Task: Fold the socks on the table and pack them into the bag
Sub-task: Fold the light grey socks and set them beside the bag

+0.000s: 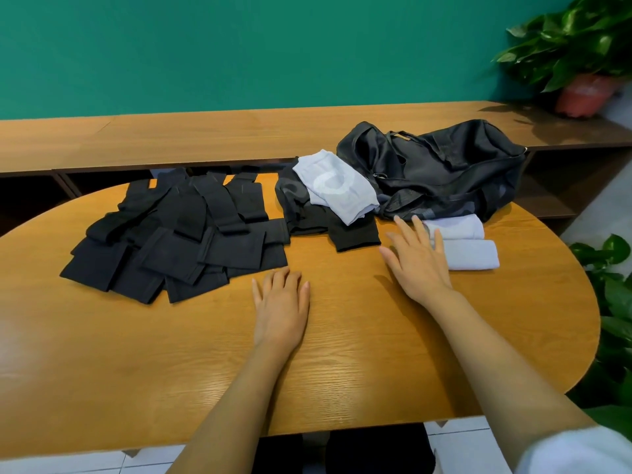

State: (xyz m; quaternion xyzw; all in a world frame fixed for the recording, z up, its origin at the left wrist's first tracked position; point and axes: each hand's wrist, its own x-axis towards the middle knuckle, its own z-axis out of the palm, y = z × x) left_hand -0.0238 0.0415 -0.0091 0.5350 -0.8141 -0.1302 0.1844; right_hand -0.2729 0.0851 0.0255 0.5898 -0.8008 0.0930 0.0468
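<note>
We see the left hand (pixel 281 304) flat on the table (pixel 136 364), holding nothing; the right hand (pixel 419 258), fingers extended, reaches toward the folded white socks (pixel 470 246).

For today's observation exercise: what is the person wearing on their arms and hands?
Both forearms are bare. The left hand and right hand show no gloves, rings, watch or bracelet. A white sleeve covers the right upper arm at the frame's corner; no left sleeve is visible.
</note>
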